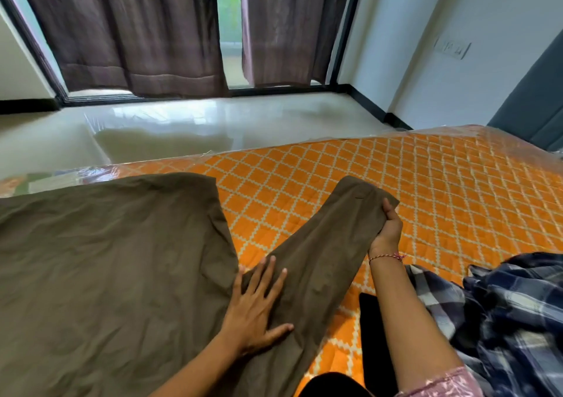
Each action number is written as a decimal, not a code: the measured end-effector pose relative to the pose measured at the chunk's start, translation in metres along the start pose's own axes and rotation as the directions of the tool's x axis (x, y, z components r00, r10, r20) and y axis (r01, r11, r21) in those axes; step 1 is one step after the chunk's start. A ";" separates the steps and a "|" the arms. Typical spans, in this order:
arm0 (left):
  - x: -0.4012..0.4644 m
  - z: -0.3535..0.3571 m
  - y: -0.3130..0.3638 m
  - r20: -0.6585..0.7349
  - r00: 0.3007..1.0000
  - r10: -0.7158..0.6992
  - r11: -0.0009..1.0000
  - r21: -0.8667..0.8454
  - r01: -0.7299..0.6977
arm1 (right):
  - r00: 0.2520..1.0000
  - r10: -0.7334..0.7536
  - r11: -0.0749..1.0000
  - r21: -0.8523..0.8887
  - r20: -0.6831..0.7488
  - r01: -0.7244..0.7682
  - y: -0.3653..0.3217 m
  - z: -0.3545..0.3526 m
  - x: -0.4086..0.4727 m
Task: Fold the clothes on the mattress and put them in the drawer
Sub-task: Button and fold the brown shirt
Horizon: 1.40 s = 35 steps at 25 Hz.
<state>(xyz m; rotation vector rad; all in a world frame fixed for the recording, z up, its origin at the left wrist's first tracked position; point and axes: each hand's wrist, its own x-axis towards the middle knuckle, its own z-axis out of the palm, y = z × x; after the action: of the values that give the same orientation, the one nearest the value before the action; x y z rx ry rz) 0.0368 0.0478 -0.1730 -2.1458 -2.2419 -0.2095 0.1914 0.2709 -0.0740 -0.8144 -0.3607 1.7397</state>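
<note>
Here, flat on the orange quilted mattress [441, 183], a brown garment [106, 259], its body spread wide to the left and one sleeve angled out to the right. Pressing down on that sleeve near the body, the left hand [256, 311], fingers straight and splayed; pinching the sleeve's cuff end, raised a little off the mattress, the right hand [387, 229], fingers curled round the cloth. At the right edge, just beside the right forearm, a crumpled blue plaid garment [502, 320].
</note>
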 end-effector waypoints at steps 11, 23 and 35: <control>0.085 0.009 0.043 0.375 0.910 0.175 0.983 -0.121 -0.139 | 0.984 0.057 0.958 -0.268 -0.167 -0.101 -0.032 -0.046 0.048; 0.017 -0.028 -0.180 0.184 0.799 -0.573 0.819 0.087 0.567 | 0.894 0.284 0.044 -0.936 0.347 0.349 0.218 0.099 -0.009; -0.011 -0.009 -0.240 0.203 0.871 -0.447 0.888 -0.012 0.459 | 0.866 0.420 0.741 -0.654 0.271 -0.155 0.285 0.191 0.052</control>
<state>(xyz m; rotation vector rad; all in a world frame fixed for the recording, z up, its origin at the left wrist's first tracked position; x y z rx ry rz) -0.2028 0.0267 -0.1835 -1.6865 -2.8646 -0.0769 -0.1502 0.2563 -0.1297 -1.0032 -1.1930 2.1278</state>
